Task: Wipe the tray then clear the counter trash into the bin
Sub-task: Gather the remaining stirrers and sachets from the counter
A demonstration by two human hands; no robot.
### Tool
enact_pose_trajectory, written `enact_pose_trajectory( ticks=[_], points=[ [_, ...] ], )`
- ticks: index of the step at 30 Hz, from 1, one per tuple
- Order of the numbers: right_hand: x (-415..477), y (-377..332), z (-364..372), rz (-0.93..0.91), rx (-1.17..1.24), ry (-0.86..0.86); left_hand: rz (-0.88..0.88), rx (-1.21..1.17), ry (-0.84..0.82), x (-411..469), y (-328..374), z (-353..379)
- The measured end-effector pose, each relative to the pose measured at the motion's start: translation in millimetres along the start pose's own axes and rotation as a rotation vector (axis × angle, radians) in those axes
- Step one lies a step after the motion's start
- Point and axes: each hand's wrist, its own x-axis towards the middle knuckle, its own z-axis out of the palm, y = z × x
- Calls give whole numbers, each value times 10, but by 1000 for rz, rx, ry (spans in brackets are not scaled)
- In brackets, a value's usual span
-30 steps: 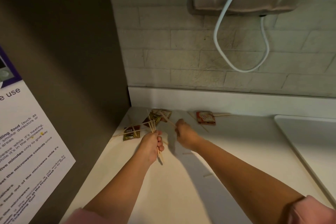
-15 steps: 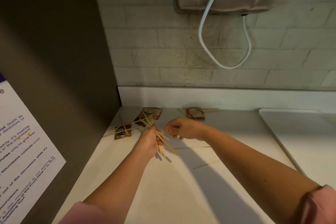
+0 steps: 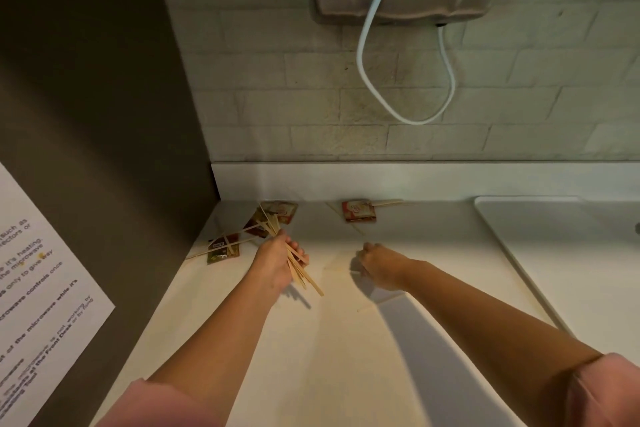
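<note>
The white surface (image 3: 346,374) ends at a dark panel (image 3: 104,114) on the left and at a low white ledge (image 3: 381,180) at the back. The tray (image 3: 554,253) lies at the right, its rim near the right forearm. The widest room is between the two forearms.

The left hand (image 3: 273,260) has its fingers (image 3: 299,251) clamped on a bundle of thin pale wooden sticks (image 3: 304,276), fanned out. The right hand (image 3: 381,265) is curled with fingertips down on the surface; I cannot tell if it pinches anything. A loose stick (image 3: 377,304) lies beside its wrist. Red-brown sachets (image 3: 358,211) lie near the ledge.
</note>
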Motion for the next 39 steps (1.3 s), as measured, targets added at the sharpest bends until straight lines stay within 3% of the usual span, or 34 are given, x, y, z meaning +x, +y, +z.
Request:
enact_pose_trajectory(
  ticks=[9, 14, 21, 28, 39],
  points=[
    [-235, 303, -119, -69, 147, -122, -42, -26, -40, 55, -49, 51],
    [-376, 402, -77, -68, 282, -55, -48, 0, -69, 96, -119, 140],
    [-453, 388, 68, -134, 97, 161, -46, 42, -86, 107, -168, 197],
    [-491, 160, 113, -73, -222, 54, -38, 65, -102, 41, -211, 225],
    [-519, 38, 293, 80, -133, 154, -24, 151, -85, -58, -302, 262]
  ],
)
